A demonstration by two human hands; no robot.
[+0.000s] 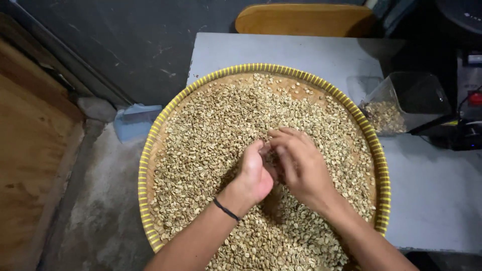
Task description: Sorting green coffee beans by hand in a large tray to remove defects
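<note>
A big round woven tray point(150, 145) with a yellow rim lies on a grey table point(432, 200) and is covered with pale green coffee beans point(216, 125). Both my hands meet over the middle of the tray. My left hand point(254, 175), a black band on its wrist, is curled into a loose fist with its fingertips among the beans. My right hand point(301, 163) rests beside it, fingers bent down onto the beans and touching the left hand. Whether either hand pinches beans is hidden.
A clear plastic container point(401, 103) with some beans inside lies tilted on the table right of the tray. Dark equipment with a red part point(469, 115) stands at the far right. A wooden chair back point(304, 20) is behind the table. A blue dustpan point(133, 120) lies on the concrete floor at left.
</note>
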